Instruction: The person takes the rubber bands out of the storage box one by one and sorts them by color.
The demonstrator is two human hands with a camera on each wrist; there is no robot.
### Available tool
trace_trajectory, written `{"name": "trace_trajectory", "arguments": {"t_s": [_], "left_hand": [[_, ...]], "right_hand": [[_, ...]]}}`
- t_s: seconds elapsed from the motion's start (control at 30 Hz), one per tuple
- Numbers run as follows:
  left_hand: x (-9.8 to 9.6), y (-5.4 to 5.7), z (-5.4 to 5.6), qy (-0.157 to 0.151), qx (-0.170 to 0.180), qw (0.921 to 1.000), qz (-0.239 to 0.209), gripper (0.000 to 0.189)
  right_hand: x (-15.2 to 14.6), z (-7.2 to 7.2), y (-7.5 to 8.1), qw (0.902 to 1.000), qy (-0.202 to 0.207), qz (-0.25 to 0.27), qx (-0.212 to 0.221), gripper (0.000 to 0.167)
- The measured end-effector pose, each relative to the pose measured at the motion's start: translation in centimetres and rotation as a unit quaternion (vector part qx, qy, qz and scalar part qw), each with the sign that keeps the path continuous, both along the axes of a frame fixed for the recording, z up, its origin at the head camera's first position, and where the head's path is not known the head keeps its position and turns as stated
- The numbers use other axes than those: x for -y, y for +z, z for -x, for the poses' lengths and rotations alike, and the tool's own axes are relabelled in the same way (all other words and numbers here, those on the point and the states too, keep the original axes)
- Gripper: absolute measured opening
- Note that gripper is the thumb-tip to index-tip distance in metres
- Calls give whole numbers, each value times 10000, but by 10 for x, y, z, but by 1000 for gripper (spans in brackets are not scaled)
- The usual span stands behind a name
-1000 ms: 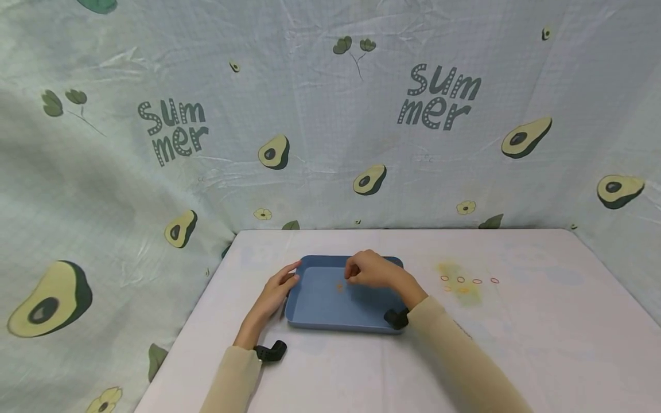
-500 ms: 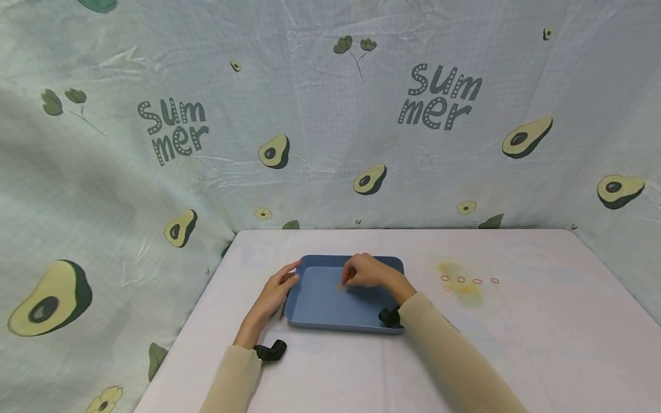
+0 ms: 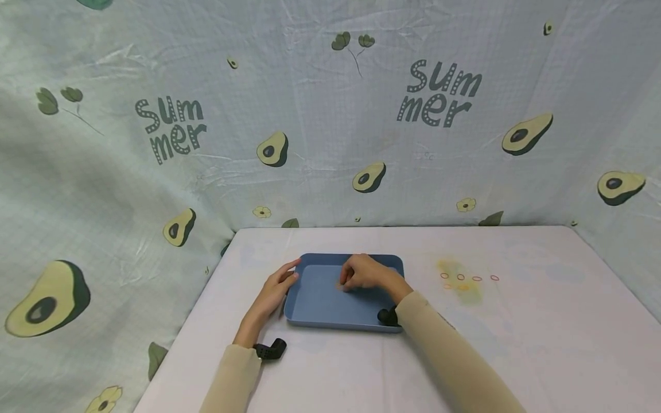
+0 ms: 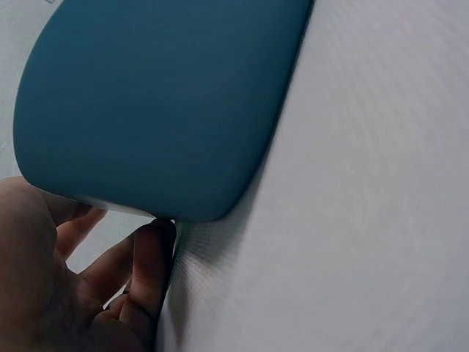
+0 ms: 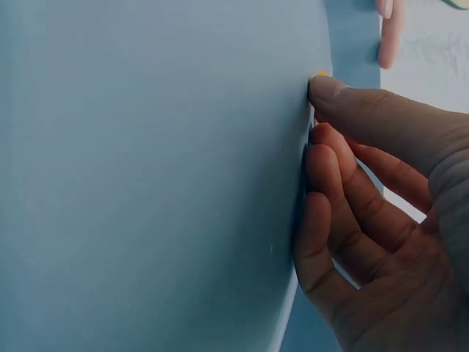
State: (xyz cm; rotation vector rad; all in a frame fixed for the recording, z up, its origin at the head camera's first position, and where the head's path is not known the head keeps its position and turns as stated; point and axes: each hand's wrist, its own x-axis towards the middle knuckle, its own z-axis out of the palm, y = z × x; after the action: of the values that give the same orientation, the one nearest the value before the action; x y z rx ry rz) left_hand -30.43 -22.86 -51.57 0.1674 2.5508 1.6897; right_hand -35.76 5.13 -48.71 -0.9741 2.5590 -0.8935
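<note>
A blue rectangular tray (image 3: 330, 312) with a low rim lies on the table. My left hand (image 3: 273, 292) holds its left side near the far corner; in the left wrist view, some fingers (image 4: 150, 253) curl against the tray's outer wall (image 4: 161, 110). My right hand (image 3: 364, 272) is over the tray floor, fingers curled and thumb bent down. At its fingertips is a small orange piece (image 3: 339, 285), pinched low at the floor. From the right wrist view only a yellow-orange bit (image 5: 322, 73) of it shows past the thumb; the rest is hidden.
Right of the tray, a row of small red rings (image 3: 461, 277) lies on the white tablecloth (image 3: 547, 321), with fainter orange ones beside a yellow-green patch (image 3: 472, 295). An avocado-print curtain (image 3: 320, 115) rises behind the table's far edge.
My right hand has moved slightly left and down onto the small orange piece, which earlier lay uncovered beside its fingers. The left hand stays at the tray's edge.
</note>
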Motion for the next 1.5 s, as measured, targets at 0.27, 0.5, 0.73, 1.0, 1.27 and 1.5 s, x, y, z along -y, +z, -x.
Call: {"name": "trace_trajectory", "arguments": {"t_s": [0.27, 0.5, 0.73, 1.0, 1.27, 1.5], "left_hand": [[2, -1, -1, 59, 123, 9999, 26, 47], [2, -1, 1, 35, 76, 9999, 55, 48], [3, 0, 0, -23, 31, 10000, 9, 48], [2, 0, 1, -66, 19, 10000, 22, 49], [0, -1, 2, -19, -4, 10000, 13, 49], [1, 1, 0, -75, -32, 10000, 3, 50]], "right_hand": [[2, -3, 1, 9998, 20, -29, -194, 6], [3, -2, 0, 9997, 18, -64, -229, 5], [4, 1, -1, 9998, -20, -95, -191, 3], [3, 0, -1, 9993, 14, -130, -341, 4], [1, -1, 0, 9993, 43, -92, -360, 5], [-2, -1, 3, 9987, -59, -258, -444, 7]]}}
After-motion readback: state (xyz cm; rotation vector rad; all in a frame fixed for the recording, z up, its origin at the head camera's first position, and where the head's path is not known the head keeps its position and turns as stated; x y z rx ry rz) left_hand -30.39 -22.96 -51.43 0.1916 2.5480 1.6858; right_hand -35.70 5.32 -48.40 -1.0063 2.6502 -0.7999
